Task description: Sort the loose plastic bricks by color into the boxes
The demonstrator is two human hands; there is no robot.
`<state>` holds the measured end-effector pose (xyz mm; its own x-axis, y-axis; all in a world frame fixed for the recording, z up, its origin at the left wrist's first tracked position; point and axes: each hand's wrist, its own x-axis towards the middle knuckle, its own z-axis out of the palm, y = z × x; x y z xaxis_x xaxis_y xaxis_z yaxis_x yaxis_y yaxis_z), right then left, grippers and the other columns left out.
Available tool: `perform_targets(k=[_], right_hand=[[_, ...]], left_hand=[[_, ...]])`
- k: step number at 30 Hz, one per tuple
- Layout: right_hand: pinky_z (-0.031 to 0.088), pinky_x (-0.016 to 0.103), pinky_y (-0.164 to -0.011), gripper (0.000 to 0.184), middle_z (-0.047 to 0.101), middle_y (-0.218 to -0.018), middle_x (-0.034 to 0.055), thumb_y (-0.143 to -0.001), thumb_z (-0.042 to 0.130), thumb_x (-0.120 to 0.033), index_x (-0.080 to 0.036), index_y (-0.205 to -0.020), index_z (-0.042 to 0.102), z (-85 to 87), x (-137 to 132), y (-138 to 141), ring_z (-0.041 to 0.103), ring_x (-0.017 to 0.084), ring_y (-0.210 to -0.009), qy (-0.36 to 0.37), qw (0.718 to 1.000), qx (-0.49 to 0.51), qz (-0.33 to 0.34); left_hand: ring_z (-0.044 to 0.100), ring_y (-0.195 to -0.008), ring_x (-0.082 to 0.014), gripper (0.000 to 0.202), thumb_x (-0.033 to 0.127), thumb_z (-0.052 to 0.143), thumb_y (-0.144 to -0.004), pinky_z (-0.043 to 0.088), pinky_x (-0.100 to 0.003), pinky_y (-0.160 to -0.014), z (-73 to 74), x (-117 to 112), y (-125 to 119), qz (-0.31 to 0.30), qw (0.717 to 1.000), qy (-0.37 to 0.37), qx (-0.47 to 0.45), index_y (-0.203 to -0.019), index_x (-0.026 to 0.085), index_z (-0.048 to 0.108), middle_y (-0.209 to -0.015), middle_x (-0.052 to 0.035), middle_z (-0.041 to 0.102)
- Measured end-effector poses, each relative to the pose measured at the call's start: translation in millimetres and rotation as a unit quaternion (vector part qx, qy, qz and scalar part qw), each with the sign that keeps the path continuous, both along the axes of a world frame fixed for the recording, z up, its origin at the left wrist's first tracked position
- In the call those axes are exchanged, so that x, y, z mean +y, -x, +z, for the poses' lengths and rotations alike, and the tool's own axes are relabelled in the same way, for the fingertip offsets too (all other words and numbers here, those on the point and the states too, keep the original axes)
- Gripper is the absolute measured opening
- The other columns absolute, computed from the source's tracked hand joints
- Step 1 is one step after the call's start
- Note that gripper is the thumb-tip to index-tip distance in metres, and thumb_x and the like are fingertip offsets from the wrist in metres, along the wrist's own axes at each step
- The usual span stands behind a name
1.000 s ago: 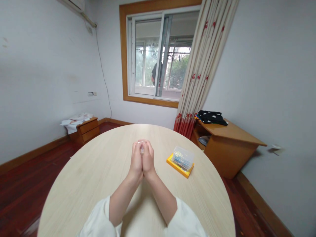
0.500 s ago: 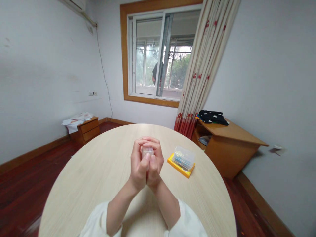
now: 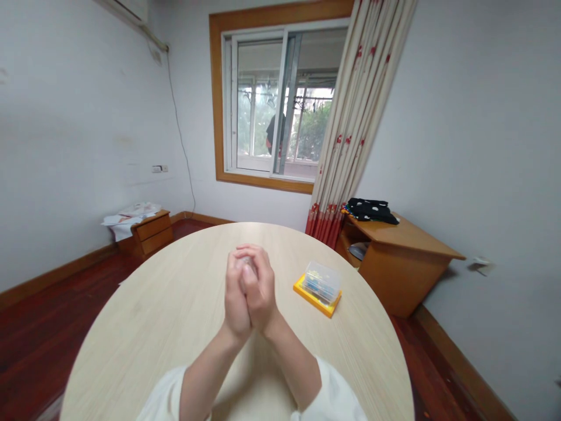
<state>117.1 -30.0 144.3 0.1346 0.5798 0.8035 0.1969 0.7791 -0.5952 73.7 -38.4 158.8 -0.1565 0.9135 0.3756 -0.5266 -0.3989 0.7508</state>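
My left hand (image 3: 235, 298) and my right hand (image 3: 262, 292) are pressed together above the middle of the round light-wood table (image 3: 144, 327). Their fingers are closed round a small clear object (image 3: 246, 262), of which only a sliver shows between the fingertips. What it is I cannot make out. A clear plastic box (image 3: 323, 281) with small coloured items inside sits on a yellow base (image 3: 314, 300), on the table to the right of my hands and apart from them.
A wooden desk (image 3: 405, 257) with dark spotted cloth (image 3: 370, 210) stands at the right wall. A low wooden drawer unit (image 3: 151, 232) with papers is at the left wall. A window (image 3: 280, 105) and a patterned curtain (image 3: 355, 117) are ahead. Someone stands outside the window.
My hands closed more tightly round the small clear object and hid most of it. The view shifted slightly to the right.
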Motion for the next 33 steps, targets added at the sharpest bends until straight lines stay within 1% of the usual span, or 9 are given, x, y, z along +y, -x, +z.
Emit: perform_targets(k=[2,3,5,8,11,16,19,25,33], right_hand=[[0.042,0.043,-0.095,0.029,0.059,-0.108,0.0082,-0.088,0.037,-0.038,-0.022,-0.099,0.058,-1.2,-0.9,-3.0,0.052,0.023,-0.109,-0.095,0.994,0.029,-0.034],[0.041,0.043,-0.097,0.03,0.058,-0.111,0.0086,-0.089,0.037,-0.037,-0.023,-0.104,0.058,-2.8,1.2,-5.2,0.052,0.023,-0.111,-0.097,0.994,0.012,-0.057],[0.041,0.042,-0.098,0.037,0.057,-0.12,0.0105,-0.09,0.04,-0.037,-0.021,-0.121,0.052,-7.5,10.5,-10.6,0.052,0.022,-0.113,-0.047,0.992,-0.083,-0.076],[0.041,0.042,-0.098,0.049,0.053,-0.13,0.0139,-0.088,0.047,-0.04,-0.02,-0.133,0.046,-15.5,29.2,-17.5,0.05,0.025,-0.118,-0.004,0.964,-0.258,-0.069],[0.041,0.04,-0.097,0.045,0.056,-0.129,0.0125,-0.091,0.046,-0.036,-0.021,-0.133,0.048,-19.8,39.5,-20.5,0.051,0.023,-0.115,0.02,0.947,-0.302,-0.105],[0.037,0.038,-0.093,0.04,0.061,-0.125,0.0113,-0.093,0.045,-0.035,-0.022,-0.131,0.051,-20.8,40.2,-22.8,0.055,0.022,-0.111,0.043,0.933,-0.325,-0.151],[0.035,0.039,-0.091,0.04,0.062,-0.124,0.0143,-0.095,0.041,-0.035,-0.017,-0.128,0.054,-22.6,41.2,-23.7,0.056,0.023,-0.111,0.011,0.93,-0.326,-0.17],[0.035,0.041,-0.088,0.039,0.064,-0.119,0.0174,-0.096,0.036,-0.034,-0.014,-0.122,0.057,-30.8,46.8,-21.9,0.059,0.025,-0.106,-0.011,0.938,-0.305,-0.166],[0.036,0.042,-0.091,0.041,0.063,-0.119,0.0186,-0.096,0.035,-0.039,-0.014,-0.12,0.057,-35.1,50.3,-23.4,0.058,0.026,-0.11,0.001,0.956,-0.251,-0.152]], left_hand=[[0.052,-0.07,-0.0139,0.031,0.043,0.068,-0.063,0.045,-0.025,-0.065,0.6,1.2,3.2,-0.042,0.995,-0.073,0.052,-0.078,0.018,0.058,-0.08,-0.0004,0.055],[0.052,-0.068,-0.0133,0.029,0.042,0.068,-0.065,0.045,-0.025,-0.065,1.1,4.7,5.6,-0.072,0.995,-0.061,0.043,-0.076,0.017,0.057,-0.077,-0.0001,0.055],[0.054,-0.063,-0.0116,0.021,0.038,0.059,-0.075,0.046,-0.023,-0.063,2.8,16.7,11.4,-0.096,0.991,0.069,-0.065,-0.075,0.017,0.056,-0.07,0.0007,0.055],[0.058,-0.062,-0.0103,0.022,0.027,0.043,-0.088,0.048,-0.021,-0.063,5.6,36.5,20.2,-0.147,0.945,0.225,-0.187,-0.075,0.016,0.056,-0.07,-0.0012,0.06],[0.061,-0.064,-0.0107,0.033,0.029,0.036,-0.094,0.05,-0.022,-0.07,7.1,42.8,24.8,-0.178,0.923,0.263,-0.218,-0.074,0.015,0.058,-0.07,-0.0023,0.062],[0.066,-0.079,-0.017,0.046,0.038,0.027,-0.097,0.052,-0.032,-0.086,7.6,36.1,21.1,-0.255,0.9,0.298,-0.191,-0.076,0.014,0.06,-0.074,-0.0062,0.065],[0.066,-0.073,-0.014,0.046,0.034,0.027,-0.098,0.052,-0.028,-0.084,6.3,36.9,16.4,-0.243,0.908,0.282,-0.194,-0.073,0.014,0.06,-0.068,-0.0042,0.064],[0.059,-0.057,-0.0067,0.048,0.026,0.028,-0.098,0.05,-0.015,-0.065,-1.4,45.0,9.5,-0.18,0.922,0.267,-0.212,-0.061,0.015,0.057,-0.062,-0.001,0.061],[0.059,-0.059,-0.0074,0.037,0.025,0.034,-0.095,0.049,-0.016,-0.066,-9.5,51.5,9.3,-0.163,0.938,0.245,-0.183,-0.071,0.015,0.061,-0.066,-0.0007,0.062]])
